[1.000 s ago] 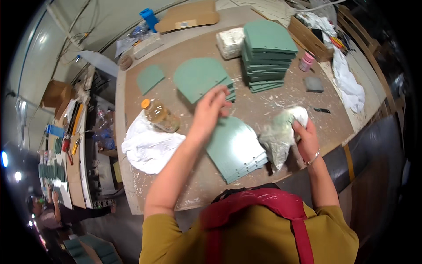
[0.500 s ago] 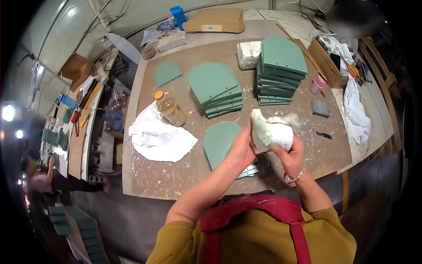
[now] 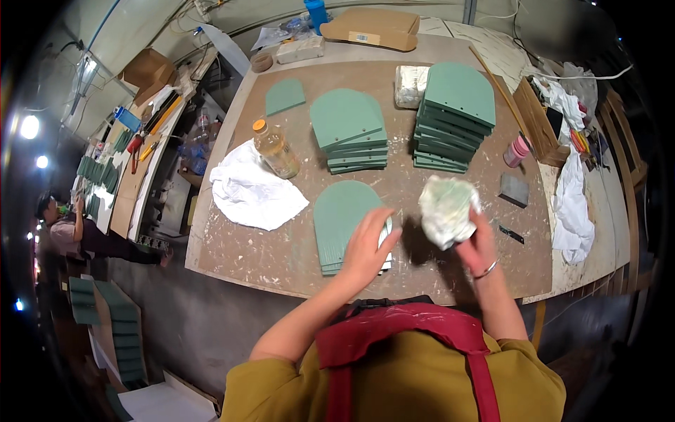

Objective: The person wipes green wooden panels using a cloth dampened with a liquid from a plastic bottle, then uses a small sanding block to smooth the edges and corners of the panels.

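Note:
My right hand (image 3: 478, 243) grips a crumpled white rag (image 3: 448, 211) stained pale green, held a little above the table. To its left, my left hand (image 3: 367, 245) is open with its fingers stretched out, over the right edge of a green arch-shaped panel (image 3: 344, 211). It cannot be told whether the fingers touch it. More panel edges show under that panel at the front. Beyond stand a short stack of green panels (image 3: 348, 126) and a taller one (image 3: 458, 95); a single smaller panel (image 3: 285, 96) lies at the far left.
A bottle with an orange cap (image 3: 278, 151) stands by a white cloth (image 3: 253, 193) on the left. Toward the right are a pink bottle (image 3: 517, 151), a grey block (image 3: 514, 190) and a black blade (image 3: 512, 234). Another person (image 3: 77, 228) works at a side bench.
My left hand has let go of the rag and moved left over the front panel. The rag now hangs in my right hand alone. The whole view has shifted slightly.

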{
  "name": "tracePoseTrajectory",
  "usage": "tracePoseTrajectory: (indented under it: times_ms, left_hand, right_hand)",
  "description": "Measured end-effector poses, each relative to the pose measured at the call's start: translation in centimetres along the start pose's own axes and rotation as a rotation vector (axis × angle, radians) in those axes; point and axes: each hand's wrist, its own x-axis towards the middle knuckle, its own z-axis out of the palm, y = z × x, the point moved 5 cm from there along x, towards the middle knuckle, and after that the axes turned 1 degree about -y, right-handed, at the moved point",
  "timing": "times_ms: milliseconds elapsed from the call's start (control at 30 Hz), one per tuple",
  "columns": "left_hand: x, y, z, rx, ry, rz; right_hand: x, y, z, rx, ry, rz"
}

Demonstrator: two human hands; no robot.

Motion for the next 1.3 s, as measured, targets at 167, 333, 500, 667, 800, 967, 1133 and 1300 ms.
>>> tracePoseTrajectory:
  times_ms: [167,333,500,667,800,967,1133,1300]
  left_hand:
    - [-2.7,-0.5,2.3,0.525,-0.055,0.163]
    - [-3.1,-2.1,4.6,0.721,-0.281,0.238]
    - [-2.6,-4.2,5.4,0.682,-0.262,0.148]
    - [-1.6,-4.0,5.2,0.501,-0.176,0.144]
    - [-1.4,-3.3,5.1,0.631,-0.230,0.153]
    - [-2.5,-6.5,7.2,0.427,-0.098,0.048]
    - [-1.2,-3.1,4.7,0.547,-0.204,0.109]
    - [-0.2,-8.6,-4.1,-0.117,0.100,-0.120]
  right_hand:
    - [4.2,-3.9,4.1,-0.421,0.043,-0.188]
    - [7.3,-0.6,9.2,-0.906,-0.234,-0.331]
    - [5.5,9.7,15.6,-1.558,-1.042,-0.693]
    - [7.3,20.3,13.9,-1.580,-1.267,-0.109]
    - [12.8,18.4,16.3,-1.940,-1.171,-0.678]
    - [6.3,23.2,14.8,-1.692,-1.515,-0.531]
    - [15.4,16.2,15.9,-1.861,-0.935,-0.601]
    - [14.1,4.2,11.7,-1.502,-0.447,-0.476]
